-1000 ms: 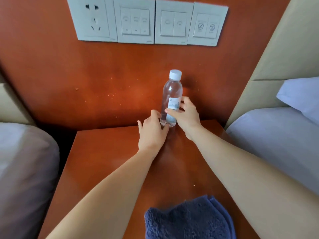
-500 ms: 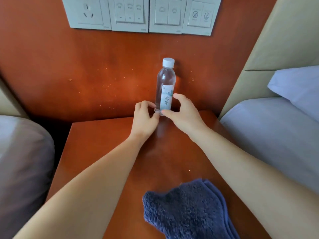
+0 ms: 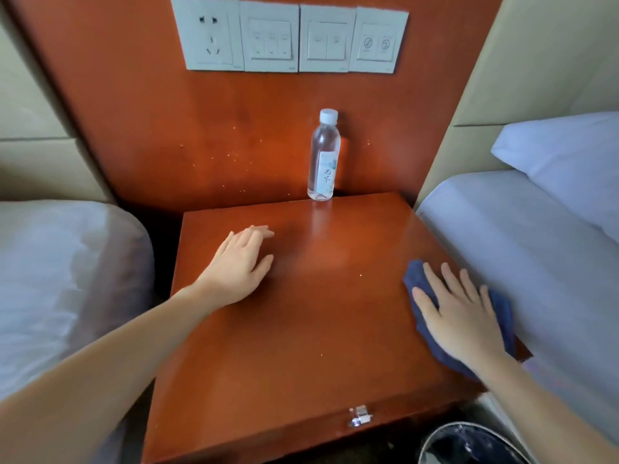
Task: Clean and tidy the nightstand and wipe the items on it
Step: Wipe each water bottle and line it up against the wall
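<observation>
The water bottle (image 3: 324,159) stands at the back. Our right grip (image 3: 459,316) presses the blue cloth (image 3: 415,279) flat; our left grip (image 3: 241,262) lies flat, empty. We think wiping the bench (image 3: 318,329) is left.

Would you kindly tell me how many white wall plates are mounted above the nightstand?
4, side by side on the wooden panel: a socket plate at left, then a three-switch plate, a two-switch plate, and a two-symbol plate at right. None appears hidden.

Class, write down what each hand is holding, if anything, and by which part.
Nothing is gripped. The right hand presses flat on the blue cloth's middle; the left hand rests open on the nightstand.
</observation>
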`<move>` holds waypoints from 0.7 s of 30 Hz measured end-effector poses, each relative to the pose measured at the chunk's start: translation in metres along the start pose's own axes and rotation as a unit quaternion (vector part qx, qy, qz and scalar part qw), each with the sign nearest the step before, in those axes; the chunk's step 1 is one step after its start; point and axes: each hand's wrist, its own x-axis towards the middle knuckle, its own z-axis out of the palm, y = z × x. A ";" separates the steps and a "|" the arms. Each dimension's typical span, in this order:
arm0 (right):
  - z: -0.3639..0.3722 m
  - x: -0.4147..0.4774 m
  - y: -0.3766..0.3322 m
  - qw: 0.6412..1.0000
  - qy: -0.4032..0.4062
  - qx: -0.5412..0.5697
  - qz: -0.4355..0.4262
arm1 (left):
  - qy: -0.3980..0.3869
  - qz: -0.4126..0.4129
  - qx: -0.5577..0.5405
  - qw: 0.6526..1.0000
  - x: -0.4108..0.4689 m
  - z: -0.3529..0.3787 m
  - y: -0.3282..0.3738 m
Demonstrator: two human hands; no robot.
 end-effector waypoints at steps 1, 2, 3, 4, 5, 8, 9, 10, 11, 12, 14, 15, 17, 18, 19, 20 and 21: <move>-0.007 0.024 0.000 0.998 -0.016 0.016 0.057 | -0.014 -0.021 0.007 1.000 -0.007 -0.002 -0.003; -0.013 0.046 -0.010 0.995 -0.033 0.035 0.087 | -0.029 -0.038 0.009 0.999 -0.013 -0.003 -0.006; -0.014 0.061 -0.029 0.995 -0.045 0.045 0.079 | -0.042 -0.047 0.002 0.998 -0.019 -0.003 -0.008; -0.009 0.067 -0.051 0.997 -0.044 0.048 0.038 | -0.049 -0.054 -0.018 0.997 -0.026 -0.003 -0.009; 0.001 0.064 -0.077 0.999 -0.020 0.039 -0.029 | -0.047 -0.059 -0.049 0.996 -0.032 -0.004 -0.011; 0.019 -0.025 -0.157 0.963 0.019 0.053 -0.265 | -0.002 -0.075 -0.141 0.987 -0.043 -0.007 -0.016; 0.023 -0.061 -0.170 0.937 0.017 0.077 -0.341 | 0.007 -0.082 -0.160 0.984 -0.044 -0.008 -0.017; 0.023 -0.090 -0.173 0.914 -0.005 0.098 -0.395 | 0.002 -0.091 -0.170 0.981 -0.043 -0.009 -0.019; 0.020 -0.108 -0.164 0.894 -0.028 0.110 -0.434 | -0.015 -0.096 -0.169 0.981 -0.043 -0.010 -0.019; 0.017 -0.112 -0.144 0.880 -0.040 0.120 -0.457 | -0.043 -0.098 -0.158 0.982 -0.045 -0.011 -0.020; 0.012 -0.099 -0.088 0.897 -0.028 0.132 -0.420 | -0.095 -0.093 -0.130 0.983 -0.051 -0.011 -0.021; 0.009 -0.085 -0.057 0.921 -0.001 0.131 -0.368 | -0.111 -0.093 -0.122 0.982 -0.055 -0.011 -0.022; 0.000 -0.041 0.004 0.972 0.048 0.108 -0.204 | -0.132 -0.095 -0.109 0.981 -0.062 -0.013 -0.027; -0.006 -0.018 0.025 0.990 0.025 0.091 -0.104 | -0.138 -0.094 -0.104 0.980 -0.066 -0.013 -0.029; -0.010 0.001 0.035 0.996 -0.004 0.086 -0.008 | -0.140 -0.092 -0.104 0.980 -0.070 -0.013 -0.030; -0.012 0.015 0.030 0.995 -0.023 0.083 0.055 | -0.133 -0.089 -0.109 0.981 -0.073 -0.014 -0.029; -0.011 0.021 0.012 0.995 -0.021 0.069 0.073 | -0.117 -0.088 -0.119 0.982 -0.077 -0.014 -0.026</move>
